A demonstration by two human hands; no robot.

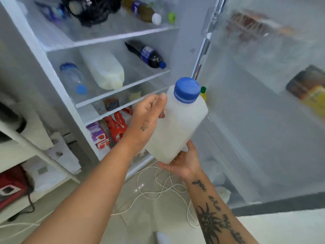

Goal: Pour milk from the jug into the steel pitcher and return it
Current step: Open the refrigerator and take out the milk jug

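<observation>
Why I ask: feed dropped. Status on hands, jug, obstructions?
Left hand grips milk jug at the side, right hand cups its base. Blue cap on. Open fridge ahead, path to shelves looks clear.

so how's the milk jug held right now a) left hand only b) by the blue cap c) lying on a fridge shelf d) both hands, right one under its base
d, the left hand grips the jug at its side, and the right hand cups its base
</observation>
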